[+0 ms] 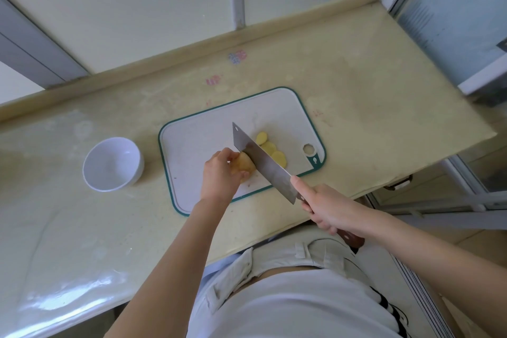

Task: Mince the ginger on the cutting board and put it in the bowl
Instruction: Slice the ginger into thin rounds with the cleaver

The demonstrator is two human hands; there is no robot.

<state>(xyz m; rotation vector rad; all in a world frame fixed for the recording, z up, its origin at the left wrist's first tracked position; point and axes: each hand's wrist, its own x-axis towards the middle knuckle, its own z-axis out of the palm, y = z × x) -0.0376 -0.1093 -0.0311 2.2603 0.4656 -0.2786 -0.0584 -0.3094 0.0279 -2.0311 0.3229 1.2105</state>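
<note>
While the white bowl [113, 164] stands on the desk [356, 77] at centre left, just beside the cutting board [192, 143], the left hand [220, 175] curls over the ginger [245, 167] at mid-frame. Right of it the knife [263, 163] blade meets the ginger, with slices [270, 149] lying behind the blade. The right hand [329, 207] grips the handle.

A beige countertop [356, 77] bears small pink stickers [237, 57] near its raised back ledge [164, 62]

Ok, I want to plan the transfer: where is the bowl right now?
In the head view the white bowl stands on the counter just left of the cutting board, not touching it, on the left hand side.
</note>
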